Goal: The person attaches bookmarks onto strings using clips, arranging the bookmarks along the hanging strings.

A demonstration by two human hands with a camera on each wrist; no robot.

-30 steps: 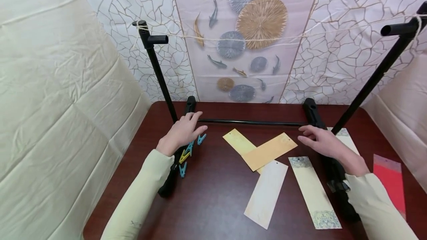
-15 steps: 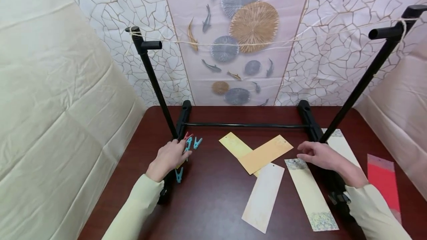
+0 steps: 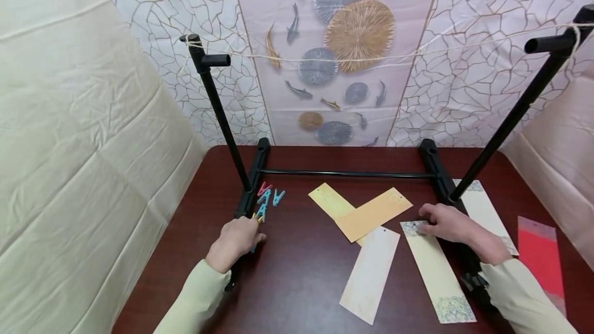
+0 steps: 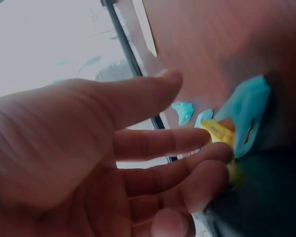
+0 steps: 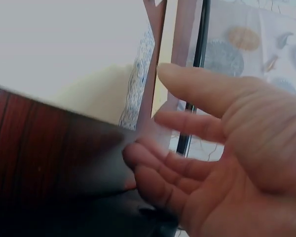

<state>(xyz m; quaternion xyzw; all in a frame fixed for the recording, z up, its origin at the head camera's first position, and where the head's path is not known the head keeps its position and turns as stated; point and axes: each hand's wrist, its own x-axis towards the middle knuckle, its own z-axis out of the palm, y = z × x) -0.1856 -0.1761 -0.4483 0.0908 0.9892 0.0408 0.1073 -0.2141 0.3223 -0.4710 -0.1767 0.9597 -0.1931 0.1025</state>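
Left hand [image 3: 235, 239] dropped in, now right by yellow clip [image 4: 218, 132] and blue clip [image 4: 250, 116] on table [image 3: 297, 282]; touch unclear. Right hand [image 3: 449, 224] lower too, at patterned card's [image 3: 438, 274] far end. Fingers loosely bent, nothing gripped. So pickup looks close, not done.

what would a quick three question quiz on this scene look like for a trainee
1. Open question: which hand is nearest the clothespins?
2. True or false: the right hand is gripping the red card.
3. Fill the blank: the orange card lies crosswise over the ____.

Key:
1. The left hand.
2. False; it is by one patterned end of the cream card.
3. Yellow card.
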